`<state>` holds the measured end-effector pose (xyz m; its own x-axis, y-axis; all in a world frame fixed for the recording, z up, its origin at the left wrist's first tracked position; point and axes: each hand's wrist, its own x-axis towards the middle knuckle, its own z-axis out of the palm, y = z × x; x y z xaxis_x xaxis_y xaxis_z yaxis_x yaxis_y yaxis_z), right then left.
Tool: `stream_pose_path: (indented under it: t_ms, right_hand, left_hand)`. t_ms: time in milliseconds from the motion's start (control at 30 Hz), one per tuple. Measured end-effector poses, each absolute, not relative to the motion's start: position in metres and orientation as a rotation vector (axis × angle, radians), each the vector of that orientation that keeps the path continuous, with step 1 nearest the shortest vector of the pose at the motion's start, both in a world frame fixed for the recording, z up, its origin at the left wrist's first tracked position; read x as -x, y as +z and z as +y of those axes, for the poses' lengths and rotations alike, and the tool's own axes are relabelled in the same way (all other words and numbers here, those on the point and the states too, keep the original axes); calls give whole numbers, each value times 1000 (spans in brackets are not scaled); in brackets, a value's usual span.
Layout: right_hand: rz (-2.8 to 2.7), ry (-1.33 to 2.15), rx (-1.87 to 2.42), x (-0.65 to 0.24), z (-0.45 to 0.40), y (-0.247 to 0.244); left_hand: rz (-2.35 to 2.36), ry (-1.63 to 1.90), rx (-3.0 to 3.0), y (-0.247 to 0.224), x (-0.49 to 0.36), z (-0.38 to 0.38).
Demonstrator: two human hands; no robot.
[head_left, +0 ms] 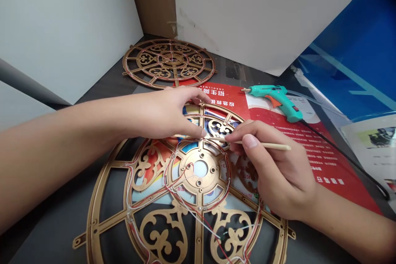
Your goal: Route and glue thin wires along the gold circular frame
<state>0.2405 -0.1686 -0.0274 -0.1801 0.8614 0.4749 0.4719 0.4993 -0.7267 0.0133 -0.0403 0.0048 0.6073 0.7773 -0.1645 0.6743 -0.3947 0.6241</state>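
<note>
Across the dark table (103,84) lies a round, gold-coloured openwork frame (212,179), its nearest edge cut off by the bottom of the view. Red and white wires (198,216) run around its rings and hub; some meet a small dark spot near the lower scrollwork, too small to make out. The left hand (167,111) reaches over the far part of the frame, thumb and forefinger spread apart, the thumb tip beside the inner ring; its other fingers are mostly hidden, so I cannot tell whether they grip the rim. The right hand (272,161) pinches a thin pale stick (275,146), whose tip lies close to the left thumb; whether it touches a wire is unclear. Beneath the frame, a red printed sheet (309,148) is partly covered. A teal glue gun (289,105) rests on it, and a second frame (177,58) lies behind, whole but small.
</note>
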Motion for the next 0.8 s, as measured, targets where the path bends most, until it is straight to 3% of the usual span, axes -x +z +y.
stream_pose_path:
  t_ms: [333, 633, 800]
  right_hand:
    - [-1903, 531, 1078, -240, -168, -26]
    - [-1783, 629, 1099, -242, -170, -27]
    - [-1731, 645, 1079, -243, -169, -29]
  left_hand:
    - [1124, 226, -1998, 12, -17, -28]
    - [1255, 247, -2509, 33, 2, -40]
    - [945, 310, -2619, 10, 7, -59]
